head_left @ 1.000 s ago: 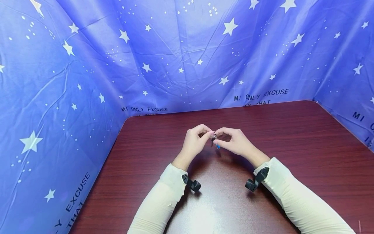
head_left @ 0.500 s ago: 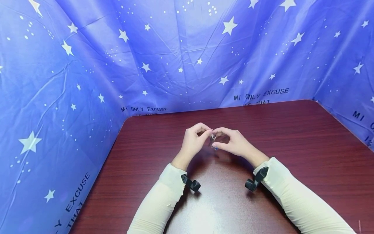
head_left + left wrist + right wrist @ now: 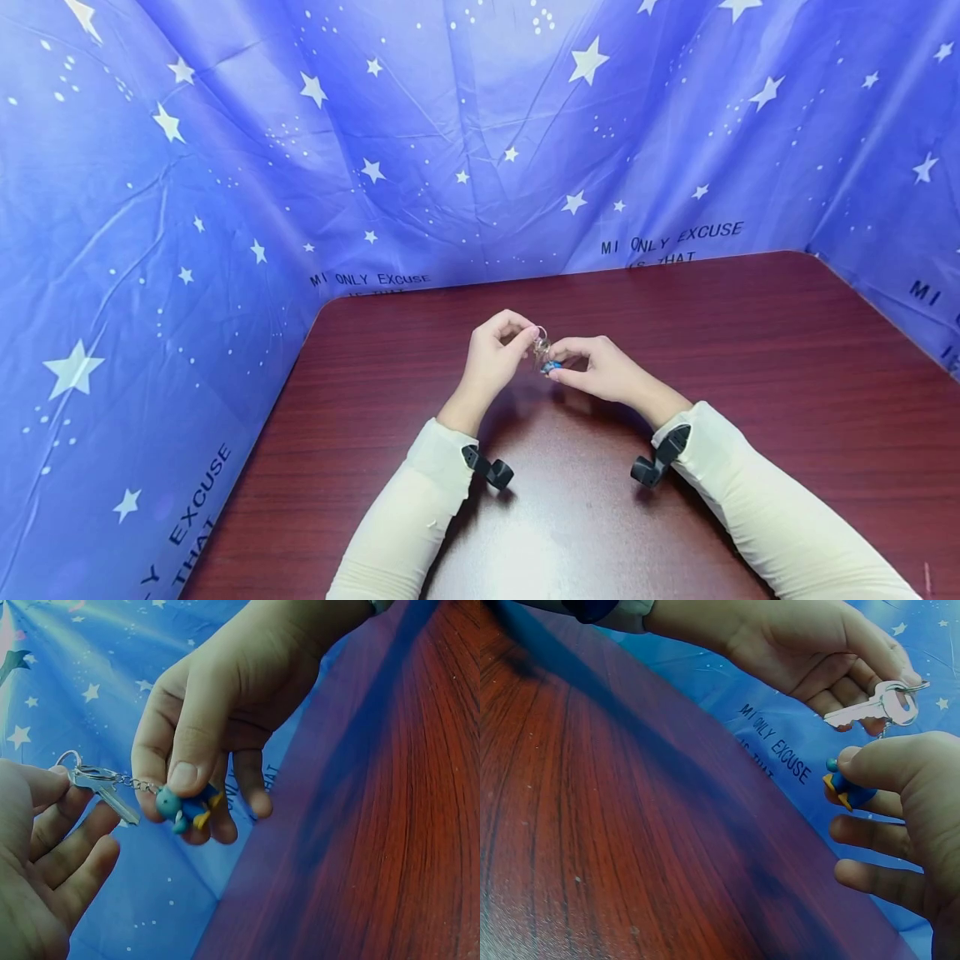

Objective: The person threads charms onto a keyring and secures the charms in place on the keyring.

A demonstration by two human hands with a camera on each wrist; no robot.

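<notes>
My left hand (image 3: 491,354) pinches a metal key ring (image 3: 69,755) between thumb and forefinger. From the ring hang a silver key (image 3: 859,712) and a short chain (image 3: 139,784). At the chain's other end is a small keychain figurine (image 3: 196,806), with a teal head, blue body and yellow feet. My right hand (image 3: 603,367) pinches the figurine between thumb and fingers, its other fingers spread loosely. The chain stretches between the two hands, held above the table. In the left wrist view the right thumb covers part of the figurine.
The dark red wood-grain table (image 3: 397,358) lies under both hands. A blue curtain (image 3: 465,125) with white stars hangs behind it and along both sides. Black wrist mounts (image 3: 491,468) sit on both sleeve cuffs.
The left hand has shifted slightly up and left, away from the right hand. The ring and the blue figurine, bunched between the fingers before, now show farther apart.
</notes>
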